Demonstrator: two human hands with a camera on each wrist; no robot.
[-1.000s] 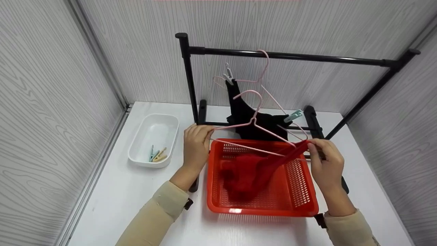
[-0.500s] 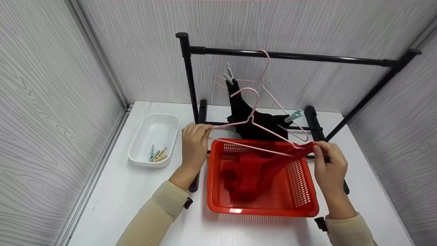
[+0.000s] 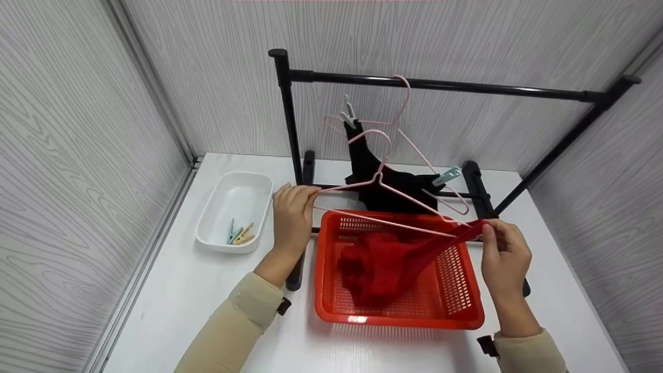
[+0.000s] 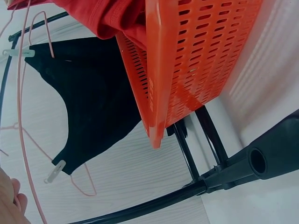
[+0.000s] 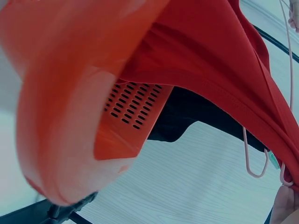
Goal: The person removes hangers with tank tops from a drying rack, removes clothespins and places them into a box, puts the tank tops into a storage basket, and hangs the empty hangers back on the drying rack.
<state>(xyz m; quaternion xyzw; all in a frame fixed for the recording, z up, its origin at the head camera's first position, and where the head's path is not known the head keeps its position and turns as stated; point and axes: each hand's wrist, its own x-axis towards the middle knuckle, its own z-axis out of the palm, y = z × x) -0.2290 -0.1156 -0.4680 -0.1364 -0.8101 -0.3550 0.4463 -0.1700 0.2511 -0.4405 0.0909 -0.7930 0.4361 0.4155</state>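
Note:
A pink hanger (image 3: pixel 409 199) is held up over the red basket (image 3: pixel 399 324). My left hand (image 3: pixel 292 215) pinches its left end between thumb and fingers. My right hand (image 3: pixel 507 254) pinches a red garment (image 3: pixel 380 267) by an edge at the hanger's right end. The cloth is stretched from there down into the basket, where the rest lies bunched. In the right wrist view the stretched red garment (image 5: pixel 205 56) runs to my fingertips, and the hanger's end lies against it. How far the cloth wraps the hanger is hidden.
Behind the basket stands a black rack (image 3: pixel 456 86). From it hangs another pink hanger (image 3: pixel 401 101) with a black garment (image 3: pixel 393 189), held by a grey clothespin (image 3: pixel 348 114) and a teal clothespin (image 3: pixel 447 177). A white tray (image 3: pixel 210 204) with several clothespins (image 3: pixel 241 234) stands at left.
The held hanger has shifted slightly left and up with my left hand. My right hand has moved a little right and down, stretching the red garment further past the hanger's end.

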